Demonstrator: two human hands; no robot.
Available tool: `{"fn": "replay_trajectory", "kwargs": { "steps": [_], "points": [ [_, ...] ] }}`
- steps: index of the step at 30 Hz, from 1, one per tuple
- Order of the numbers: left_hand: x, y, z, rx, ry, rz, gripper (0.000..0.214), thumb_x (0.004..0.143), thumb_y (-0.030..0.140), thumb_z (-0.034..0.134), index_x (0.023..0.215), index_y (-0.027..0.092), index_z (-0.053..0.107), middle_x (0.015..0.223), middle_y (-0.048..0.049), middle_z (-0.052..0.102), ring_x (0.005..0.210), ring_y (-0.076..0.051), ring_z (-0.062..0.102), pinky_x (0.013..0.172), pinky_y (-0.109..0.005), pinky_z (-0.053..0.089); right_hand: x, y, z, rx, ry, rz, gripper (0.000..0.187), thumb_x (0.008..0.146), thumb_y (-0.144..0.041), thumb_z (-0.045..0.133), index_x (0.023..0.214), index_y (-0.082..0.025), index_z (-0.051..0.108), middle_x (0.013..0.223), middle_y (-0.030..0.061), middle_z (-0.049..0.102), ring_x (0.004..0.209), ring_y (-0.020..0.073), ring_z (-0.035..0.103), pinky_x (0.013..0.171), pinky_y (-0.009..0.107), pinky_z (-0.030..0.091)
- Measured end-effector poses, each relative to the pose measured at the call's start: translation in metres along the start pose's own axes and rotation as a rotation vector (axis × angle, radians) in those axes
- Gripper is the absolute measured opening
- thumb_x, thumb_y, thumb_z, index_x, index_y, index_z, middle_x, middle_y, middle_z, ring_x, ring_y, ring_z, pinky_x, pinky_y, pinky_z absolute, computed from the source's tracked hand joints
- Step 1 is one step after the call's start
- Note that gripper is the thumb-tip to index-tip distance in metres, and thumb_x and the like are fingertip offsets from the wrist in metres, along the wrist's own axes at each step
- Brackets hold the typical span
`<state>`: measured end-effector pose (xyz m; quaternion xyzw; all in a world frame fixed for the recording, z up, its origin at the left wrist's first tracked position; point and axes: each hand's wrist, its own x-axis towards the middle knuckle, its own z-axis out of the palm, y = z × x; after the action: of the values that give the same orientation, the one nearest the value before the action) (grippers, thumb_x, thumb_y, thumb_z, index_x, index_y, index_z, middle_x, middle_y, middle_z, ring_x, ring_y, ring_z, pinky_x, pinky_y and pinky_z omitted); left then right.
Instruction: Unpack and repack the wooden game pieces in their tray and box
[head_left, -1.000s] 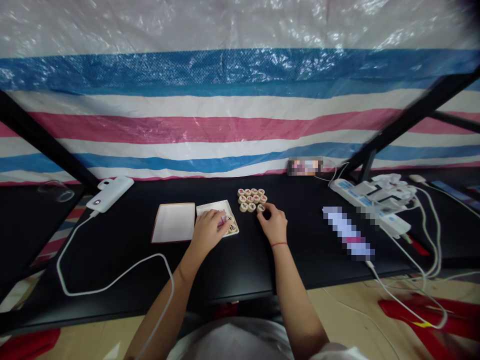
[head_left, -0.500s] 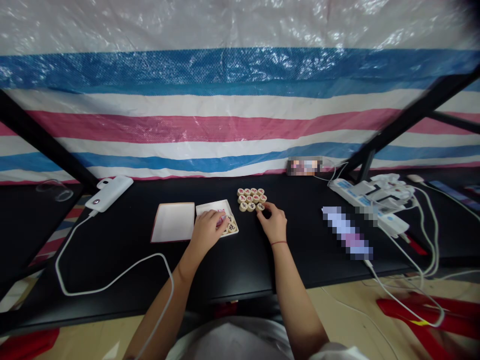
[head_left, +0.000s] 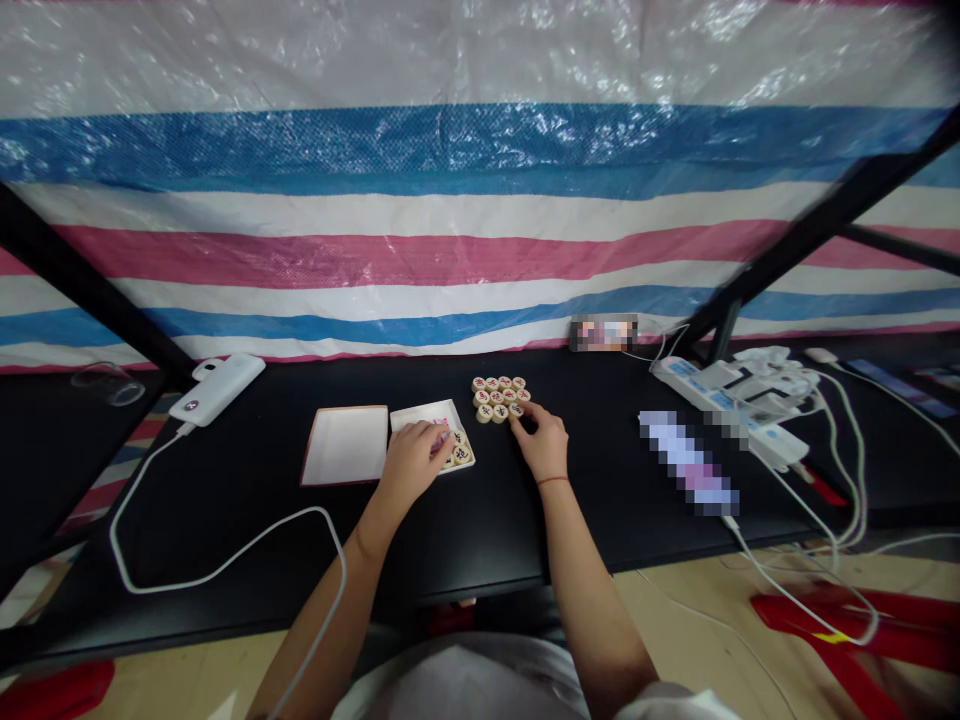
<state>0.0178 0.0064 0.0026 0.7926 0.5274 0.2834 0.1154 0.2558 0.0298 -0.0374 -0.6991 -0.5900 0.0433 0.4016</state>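
- Hardly anything has moved since a second ago: both hands sit where they were, and the whole view has drifted only slightly.
- Right hand (head_left: 538,447): fingers curled narrowly, fingertips (head_left: 517,414) touching the lower right disc of a tight cluster of wooden xiangqi pieces (head_left: 499,398) on a black desk (head_left: 247,470). Whether it grips the disc, I cannot tell. A thin red cord (head_left: 553,480) circles the wrist.
- Left hand (head_left: 409,462): fingers bent down into a shallow white box lid (head_left: 405,416), over a small pink item (head_left: 441,436) and beside more xiangqi pieces (head_left: 461,453). Whether it holds anything is hidden.
- Xiangqi markings: red and dark characters, too small to read with certainty.
- Around them: a second white box lid (head_left: 345,445) just left of the first; a white power bank (head_left: 217,390) with a looping cable; a white power strip (head_left: 720,388), its blue labels unreadable; a pixelated bar (head_left: 688,463); and a striped tarpaulin (head_left: 480,260) behind the desk.
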Motion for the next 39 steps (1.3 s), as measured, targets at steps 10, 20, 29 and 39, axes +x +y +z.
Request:
{"fn": "replay_trajectory", "kwargs": {
  "steps": [10,20,29,39],
  "points": [
    [0.000,-0.002,0.001,0.009,-0.002,0.017,0.020,0.091,0.032,0.053,0.097,0.022,0.069,0.093,-0.0054,0.072,0.088,-0.021,0.063,0.083,-0.035,0.046,0.000,-0.005,-0.003,-0.015,0.014,-0.028,0.033,0.081,-0.038,0.054,0.104,-0.020,0.070,0.099,0.0086,0.070,0.082,0.0231,0.059,0.078,0.038,0.046],
    [0.013,0.004,0.007,0.168,-0.110,-0.022,0.026,0.093,0.031,0.048,0.086,0.018,0.069,0.087,-0.0089,0.068,0.088,-0.023,0.063,0.080,-0.034,0.044,-0.025,-0.066,0.000,0.315,-0.307,-0.280,0.028,0.093,-0.030,0.044,0.097,-0.022,0.070,0.097,0.0055,0.073,0.085,0.0192,0.068,0.081,0.032,0.052],
    [0.016,0.013,0.000,0.025,-0.157,-0.049,0.013,0.088,0.027,0.053,0.081,0.021,0.062,0.079,-0.0033,0.067,0.078,-0.020,0.063,0.075,-0.032,0.044,-0.028,-0.070,0.005,0.317,-0.340,-0.306,0.025,0.089,-0.022,0.043,0.097,-0.021,0.067,0.092,0.0048,0.072,0.081,0.0181,0.066,0.078,0.031,0.052],
    [0.015,0.018,-0.011,-0.554,-0.010,-0.215,0.014,0.085,0.035,0.057,0.089,0.021,0.062,0.078,0.0003,0.069,0.070,-0.014,0.065,0.068,-0.025,0.051,-0.029,-0.085,-0.009,0.444,-0.218,-0.400,0.017,0.083,-0.025,0.057,0.098,-0.022,0.064,0.093,0.0040,0.066,0.069,0.0137,0.056,0.070,0.028,0.051]
  ]
}}
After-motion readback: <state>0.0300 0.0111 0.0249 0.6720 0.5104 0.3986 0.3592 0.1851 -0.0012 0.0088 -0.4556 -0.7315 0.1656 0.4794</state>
